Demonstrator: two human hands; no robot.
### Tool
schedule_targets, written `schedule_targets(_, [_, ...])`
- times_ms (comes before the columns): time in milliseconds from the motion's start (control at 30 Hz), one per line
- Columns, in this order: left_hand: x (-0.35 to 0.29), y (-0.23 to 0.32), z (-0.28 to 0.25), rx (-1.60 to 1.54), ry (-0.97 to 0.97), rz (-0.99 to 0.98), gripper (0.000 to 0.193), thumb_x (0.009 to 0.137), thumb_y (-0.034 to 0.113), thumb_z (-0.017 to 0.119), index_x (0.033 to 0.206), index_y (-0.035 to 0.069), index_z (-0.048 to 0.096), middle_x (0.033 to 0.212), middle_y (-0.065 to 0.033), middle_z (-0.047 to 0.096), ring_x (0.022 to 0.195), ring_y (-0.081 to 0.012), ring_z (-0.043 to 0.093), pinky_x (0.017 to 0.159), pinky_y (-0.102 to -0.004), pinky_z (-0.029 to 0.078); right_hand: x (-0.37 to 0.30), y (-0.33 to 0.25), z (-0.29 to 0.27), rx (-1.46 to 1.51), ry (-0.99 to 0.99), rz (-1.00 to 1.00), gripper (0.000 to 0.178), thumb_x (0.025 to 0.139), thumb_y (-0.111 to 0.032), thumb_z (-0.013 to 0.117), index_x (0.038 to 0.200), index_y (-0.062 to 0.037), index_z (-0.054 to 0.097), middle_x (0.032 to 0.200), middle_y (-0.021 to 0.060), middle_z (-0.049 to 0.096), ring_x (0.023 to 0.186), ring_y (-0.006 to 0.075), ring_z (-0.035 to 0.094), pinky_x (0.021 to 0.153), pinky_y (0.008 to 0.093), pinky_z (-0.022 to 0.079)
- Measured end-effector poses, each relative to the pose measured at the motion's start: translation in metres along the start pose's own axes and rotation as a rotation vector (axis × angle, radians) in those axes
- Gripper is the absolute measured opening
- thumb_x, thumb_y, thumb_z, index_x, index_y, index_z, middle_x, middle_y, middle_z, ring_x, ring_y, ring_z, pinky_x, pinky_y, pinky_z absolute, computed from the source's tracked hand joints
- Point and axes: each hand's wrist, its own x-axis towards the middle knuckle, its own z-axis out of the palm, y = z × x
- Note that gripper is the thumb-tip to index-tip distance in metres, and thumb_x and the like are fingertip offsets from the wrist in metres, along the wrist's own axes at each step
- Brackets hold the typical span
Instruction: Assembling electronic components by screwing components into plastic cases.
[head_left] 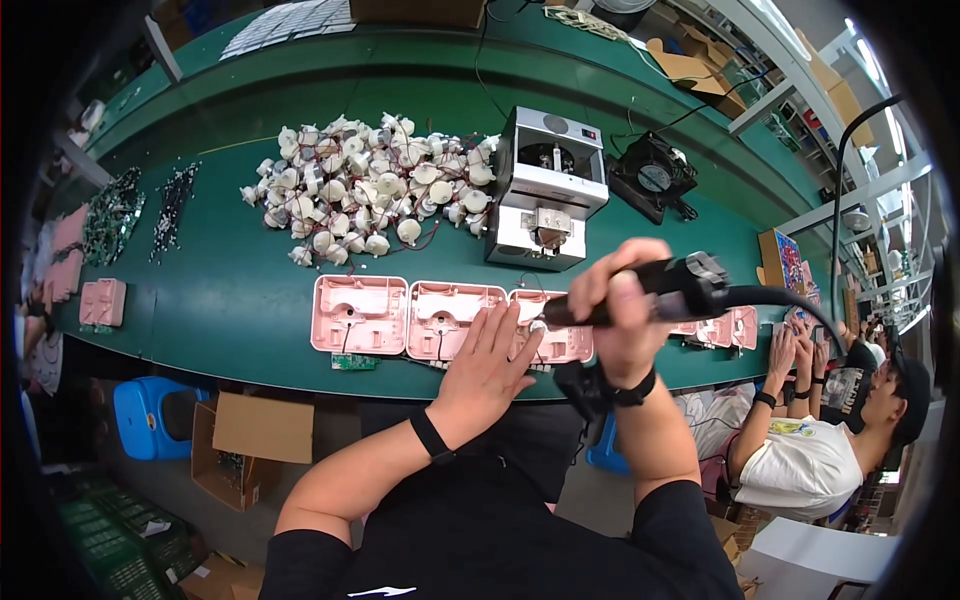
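Observation:
My right hand [628,315] is wrapped round a black corded electric screwdriver [690,288], which lies tilted with its tip to the left, over the third pink plastic housing [572,346]. Whether the tip touches a screw is too small to tell. My left hand [478,378] lies flat with fingers stretched out, across the second pink housing [428,308] and the near side of the third, partly covering both. Left of these sits another open pink housing [330,322] with a dark wire inside. A green circuit board [354,362] pokes out at its front edge.
A heap of white motors with wires [380,190] covers the back of the green bench [220,300]. Behind my hands stand a screw feeder [550,190] and a black fan [655,178]. More pink housings [715,330] lie to the right, near a co-worker [815,450].

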Motion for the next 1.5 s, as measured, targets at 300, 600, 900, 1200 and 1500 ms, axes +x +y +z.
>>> schedule_targets(300, [0.010, -0.007, -0.044, -0.080, 0.068, -0.018, 0.071, 0.088, 0.039, 0.071, 0.148, 0.009, 0.047, 0.145, -0.0264, 0.046, 0.140, -0.0417, 0.040, 0.119, -0.0497, 0.031, 0.084, 0.001, -0.004, -0.144, 0.171, -0.212, 0.013, 0.097, -0.010, 0.061, 0.100, -0.0019, 0.052, 0.073, 0.0083, 0.056, 0.056, 0.0170, 0.054, 0.054, 0.0320, 0.047])
schedule_targets(600, [0.018, -0.125, -0.121, 0.256, 0.014, -0.275, 0.040, 0.084, 0.028, 0.076, 0.117, 0.007, 0.067, 0.094, -0.0114, 0.069, 0.093, -0.0293, 0.069, 0.078, -0.0420, 0.055, 0.027, -0.024, -0.010, 0.056, 0.147, -0.090, 0.015, 0.098, -0.015, 0.059, 0.102, -0.0028, 0.050, 0.072, 0.0077, 0.054, 0.054, 0.0167, 0.053, 0.054, 0.0321, 0.048])
schedule_targets(900, [0.055, -0.162, -0.087, 0.285, -0.121, -0.201, 0.038, 0.087, 0.030, 0.074, 0.119, 0.011, 0.065, 0.094, -0.0134, 0.070, 0.090, -0.0322, 0.070, 0.076, -0.0440, 0.056, -0.019, -0.040, -0.024, 0.045, 0.097, -0.133, 0.029, 0.097, -0.026, 0.062, 0.109, -0.0053, 0.046, 0.074, 0.0073, 0.053, 0.054, 0.0157, 0.050, 0.055, 0.0321, 0.048])
schedule_targets(1200, [0.080, -0.155, -0.069, 0.366, -0.226, -0.253, 0.041, 0.093, 0.040, 0.068, 0.120, 0.010, 0.057, 0.090, -0.0173, 0.070, 0.086, -0.0353, 0.071, 0.073, -0.0453, 0.057, -0.030, -0.044, -0.034, 0.074, 0.080, -0.121, 0.036, 0.095, -0.031, 0.065, 0.110, -0.0059, 0.043, 0.074, 0.0074, 0.053, 0.055, 0.0153, 0.050, 0.055, 0.0317, 0.048])
schedule_targets(1500, [0.074, -0.179, -0.076, 0.164, -0.131, -0.326, 0.033, 0.094, 0.029, 0.069, 0.114, 0.005, 0.056, 0.090, -0.0172, 0.071, 0.087, -0.0322, 0.072, 0.071, -0.0414, 0.058, -0.045, -0.046, -0.034, 0.129, 0.082, -0.088, 0.041, 0.094, -0.034, 0.068, 0.108, -0.0061, 0.042, 0.074, 0.0070, 0.052, 0.055, 0.0151, 0.050, 0.055, 0.0311, 0.048])
